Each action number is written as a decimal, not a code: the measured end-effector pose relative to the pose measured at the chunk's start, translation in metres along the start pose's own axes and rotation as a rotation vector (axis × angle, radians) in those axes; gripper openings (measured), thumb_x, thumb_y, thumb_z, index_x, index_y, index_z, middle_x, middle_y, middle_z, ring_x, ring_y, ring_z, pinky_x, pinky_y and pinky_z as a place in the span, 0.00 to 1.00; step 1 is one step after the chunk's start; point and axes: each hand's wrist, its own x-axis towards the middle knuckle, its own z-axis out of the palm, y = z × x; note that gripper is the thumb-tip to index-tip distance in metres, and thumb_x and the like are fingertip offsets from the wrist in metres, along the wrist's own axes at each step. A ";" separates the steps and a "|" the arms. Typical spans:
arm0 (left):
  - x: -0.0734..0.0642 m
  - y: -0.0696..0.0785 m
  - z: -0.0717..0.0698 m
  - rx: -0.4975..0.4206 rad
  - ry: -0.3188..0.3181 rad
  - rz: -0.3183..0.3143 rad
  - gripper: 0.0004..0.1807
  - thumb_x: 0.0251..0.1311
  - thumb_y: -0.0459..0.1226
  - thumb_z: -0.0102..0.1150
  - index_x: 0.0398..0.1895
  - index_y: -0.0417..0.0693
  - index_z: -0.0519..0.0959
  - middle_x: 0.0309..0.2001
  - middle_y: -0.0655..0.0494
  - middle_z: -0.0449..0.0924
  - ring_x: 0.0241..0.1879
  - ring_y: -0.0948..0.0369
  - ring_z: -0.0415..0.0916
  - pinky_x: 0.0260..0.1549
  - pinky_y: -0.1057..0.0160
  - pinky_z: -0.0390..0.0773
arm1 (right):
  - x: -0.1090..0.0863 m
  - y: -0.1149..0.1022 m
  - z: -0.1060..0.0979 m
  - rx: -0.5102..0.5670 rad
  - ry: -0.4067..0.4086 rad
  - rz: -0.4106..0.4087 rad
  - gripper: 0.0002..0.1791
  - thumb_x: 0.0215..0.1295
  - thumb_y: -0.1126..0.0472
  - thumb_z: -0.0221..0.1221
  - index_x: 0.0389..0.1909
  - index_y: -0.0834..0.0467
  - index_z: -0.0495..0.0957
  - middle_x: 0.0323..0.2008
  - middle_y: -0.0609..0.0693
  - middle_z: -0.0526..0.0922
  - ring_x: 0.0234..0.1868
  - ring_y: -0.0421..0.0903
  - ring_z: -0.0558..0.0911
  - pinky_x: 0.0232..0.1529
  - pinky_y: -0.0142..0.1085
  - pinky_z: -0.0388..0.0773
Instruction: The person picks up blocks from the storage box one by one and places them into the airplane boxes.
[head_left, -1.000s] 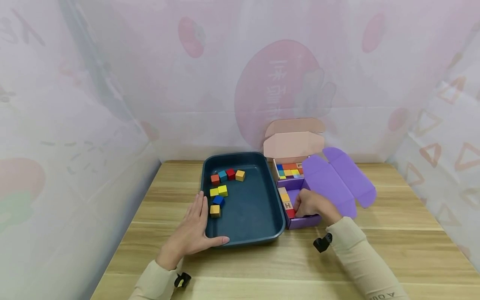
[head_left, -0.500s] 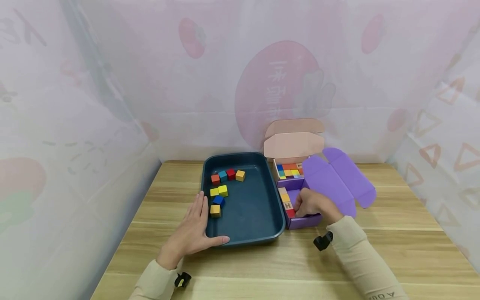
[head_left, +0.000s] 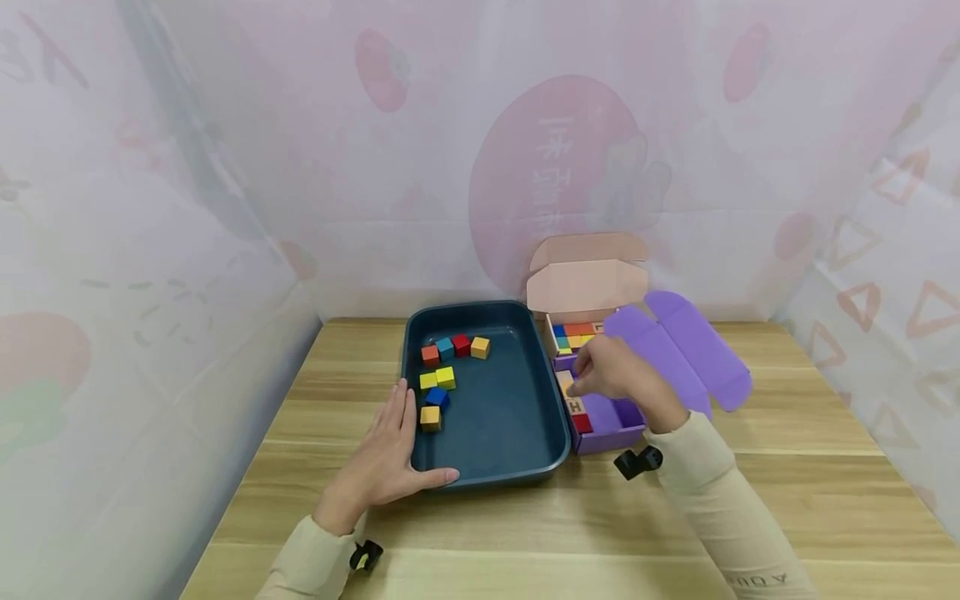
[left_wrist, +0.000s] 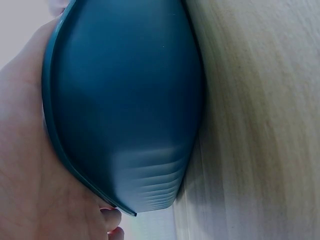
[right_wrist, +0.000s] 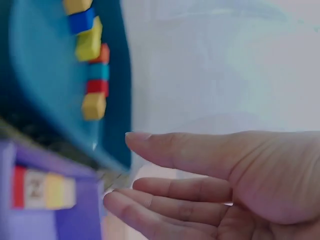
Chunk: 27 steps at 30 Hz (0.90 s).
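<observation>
My left hand (head_left: pixel 382 454) rests along the left rim of a dark teal tray (head_left: pixel 510 433), fingers straight, thumb across its near corner. The left wrist view has the palm against the tray's rim. My right hand (head_left: pixel 611 371) is over a purple box (head_left: pixel 611 443). Its thumb and fingers are apart with nothing between them in the right wrist view. A row of blocks along the box's left wall includes a red block (head_left: pixel 582 424) and a plain wooden one marked H (head_left: pixel 576 407). In the tray lie several coloured cubes, among them a blue cube (head_left: pixel 437 398).
Behind the purple box stands a pale pink box (head_left: pixel 588 287), lid up, packed with coloured blocks (head_left: pixel 577 330). The purple lid (head_left: pixel 686 350) lies folded out to the right. All stand on a wooden table (head_left: pixel 525 542) with printed cloth (head_left: pixel 420 183) around it.
My right hand has lifted from inside the purple box and moved up and slightly left, its fingers spreading. The left hand and the cubes in the tray stay as they were.
</observation>
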 end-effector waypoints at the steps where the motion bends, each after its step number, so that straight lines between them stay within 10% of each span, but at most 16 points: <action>1: 0.000 0.000 0.000 -0.003 -0.001 -0.001 0.79 0.49 0.81 0.57 0.85 0.35 0.39 0.87 0.40 0.27 0.87 0.42 0.32 0.84 0.38 0.45 | 0.000 -0.007 -0.003 0.000 0.004 -0.023 0.15 0.58 0.59 0.78 0.39 0.66 0.88 0.36 0.56 0.90 0.35 0.47 0.86 0.41 0.42 0.88; 14: 0.001 0.001 -0.001 -0.003 -0.006 -0.009 0.79 0.49 0.82 0.57 0.85 0.35 0.39 0.87 0.41 0.26 0.87 0.42 0.31 0.83 0.37 0.44 | 0.038 -0.072 0.015 0.007 -0.023 -0.169 0.19 0.63 0.55 0.75 0.51 0.60 0.88 0.44 0.52 0.91 0.42 0.45 0.88 0.51 0.41 0.90; 27: 0.003 0.002 0.000 0.003 -0.003 0.006 0.78 0.50 0.81 0.58 0.85 0.33 0.40 0.87 0.39 0.28 0.87 0.41 0.33 0.83 0.36 0.46 | 0.089 -0.081 0.071 0.063 -0.046 -0.201 0.18 0.64 0.57 0.75 0.53 0.59 0.87 0.48 0.53 0.90 0.47 0.46 0.87 0.53 0.39 0.89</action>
